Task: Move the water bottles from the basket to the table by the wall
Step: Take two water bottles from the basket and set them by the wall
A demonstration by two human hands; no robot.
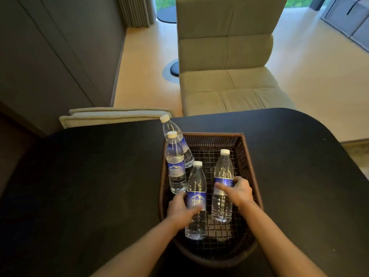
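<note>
Blue mountain labels, text unreadable | left hand (180,208) fingers grasp bottle (196,200) | right hand (240,191) likewise

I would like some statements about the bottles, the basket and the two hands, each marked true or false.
1. Four water bottles are visible, all with white caps. True.
2. The left hand holds a bottle by its blue label. True.
3. The right hand is resting flat on the black table. False: it has its grip on another bottle inside the basket.
4. The basket is made of white plastic. False: it is dark brown woven wicker.
5. A beige chair stands beyond the table. True.
6. All the bottles lie flat. False: they stand upright or lean.
</note>
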